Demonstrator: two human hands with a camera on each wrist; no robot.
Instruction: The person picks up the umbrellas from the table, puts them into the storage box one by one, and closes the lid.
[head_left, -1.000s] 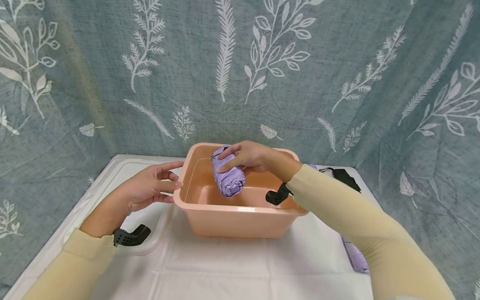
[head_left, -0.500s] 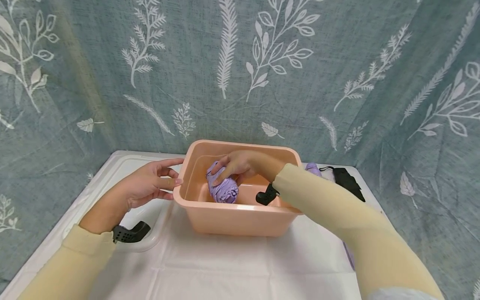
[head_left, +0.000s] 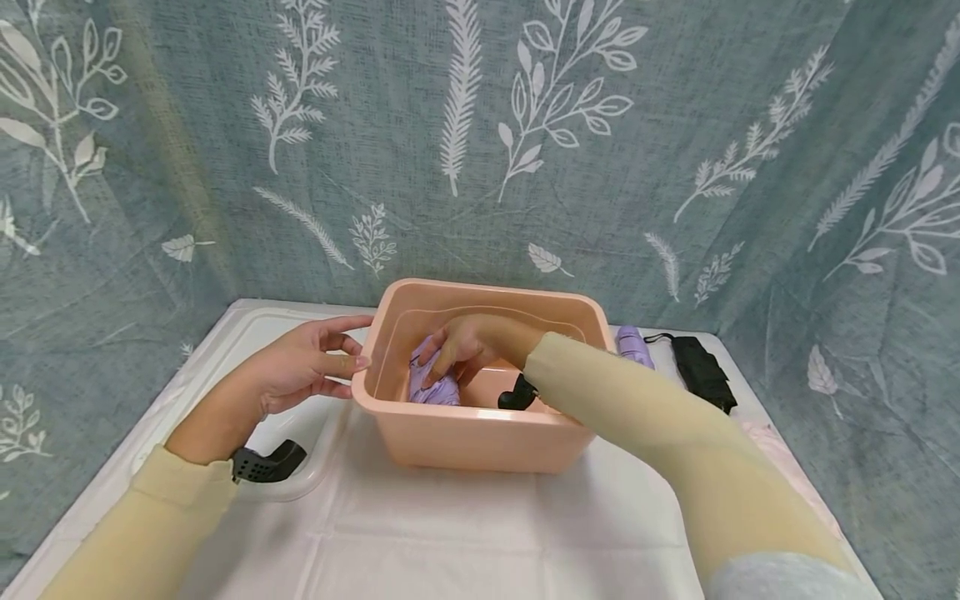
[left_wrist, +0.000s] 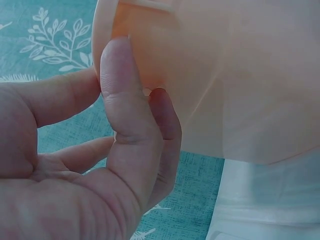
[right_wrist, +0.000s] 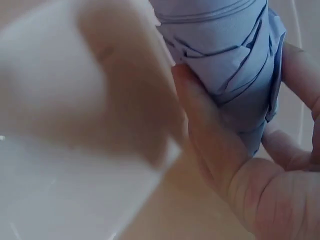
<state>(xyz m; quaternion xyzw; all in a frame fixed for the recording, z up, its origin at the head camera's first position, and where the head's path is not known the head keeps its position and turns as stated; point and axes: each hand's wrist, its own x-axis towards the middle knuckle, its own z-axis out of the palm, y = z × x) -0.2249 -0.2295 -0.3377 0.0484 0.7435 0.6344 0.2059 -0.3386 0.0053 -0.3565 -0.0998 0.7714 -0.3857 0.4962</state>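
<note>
A peach plastic basin (head_left: 487, 437) stands on a white-covered table. My left hand (head_left: 303, 367) holds its left rim between thumb and fingers; the left wrist view shows the thumb (left_wrist: 122, 95) against the basin beneath the lip. Inside the basin, toward the left end, my right hand (head_left: 465, 346) grips a purple folded umbrella (head_left: 435, 392), its fabric rolled tight. Up close in the right wrist view, the thumb (right_wrist: 215, 135) presses one side of the umbrella and fingers lie on the other. The front wall hides the umbrella's lower end.
A white tray or lid (head_left: 292, 492) lies flat on the left. Another purple roll (head_left: 633, 346) and a black folded umbrella with a wrist strap (head_left: 703, 371) lie right of the basin. Behind hangs a grey-green curtain (head_left: 420, 233) with white leaf prints.
My right hand has lowered the purple umbrella deeper into the basin and slightly left. The left hand has stayed at the rim.
</note>
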